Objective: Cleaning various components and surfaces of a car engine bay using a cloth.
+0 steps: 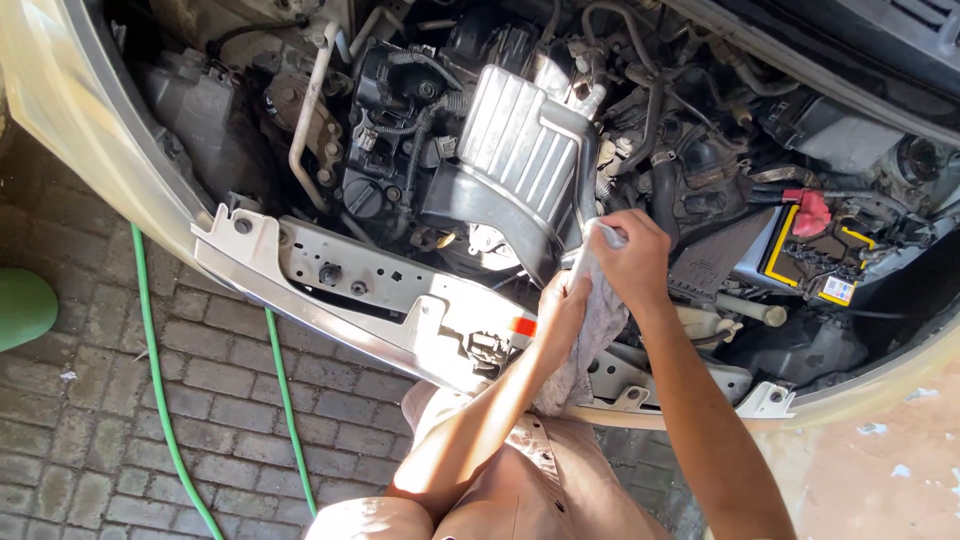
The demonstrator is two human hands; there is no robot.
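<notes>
White cloth (592, 340), crumpled, gripped by both hands at the front edge of an open engine bay. Right hand (632, 262) has its fingers curled shut around the cloth's upper end, pressing it against the lower corner of the ribbed grey air-filter housing (520, 150). Left hand (562, 308), just below and touching the right, is closed on the middle of the cloth, whose loose end hangs over the pale front crossmember (400, 290). Battery (810, 255) with a red terminal cap lies to the right. Green hose (160, 390) crosses the brick paving (70, 440).
</notes>
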